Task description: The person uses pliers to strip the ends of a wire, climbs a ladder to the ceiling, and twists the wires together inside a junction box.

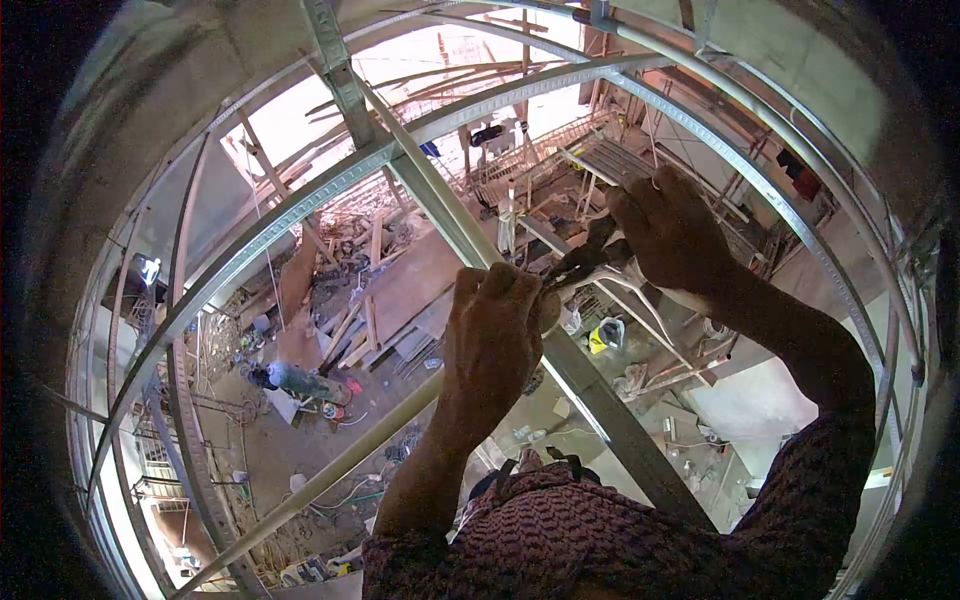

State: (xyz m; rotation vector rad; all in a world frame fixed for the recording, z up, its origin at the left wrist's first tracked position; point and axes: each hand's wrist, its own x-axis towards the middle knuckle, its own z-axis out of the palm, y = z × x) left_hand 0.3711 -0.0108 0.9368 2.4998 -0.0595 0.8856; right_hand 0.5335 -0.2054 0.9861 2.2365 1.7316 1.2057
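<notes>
My left hand point(495, 335) is closed, its fingers pinched together in front of a metal channel. What it holds is mostly hidden; a small rounded pale piece point(549, 312) shows beside its fingers. Up and to the right, my right hand point(675, 235) is closed around a dark, long-jawed tool point(585, 258), perhaps pliers, whose narrow end reaches toward my left fingers. A pale pipe point(340, 470) slants up from the lower left and passes behind my left wrist. Another pale pipe point(420, 165) runs along the metal channel point(635, 450) above my left hand.
Curved metal framing point(270, 225) surrounds me at height. Far below, the floor holds boards point(400, 290), a blue cylinder point(305, 382), a yellow and white container point(606, 336) and scattered rubble. Metal sheets point(625, 160) lie at the upper right.
</notes>
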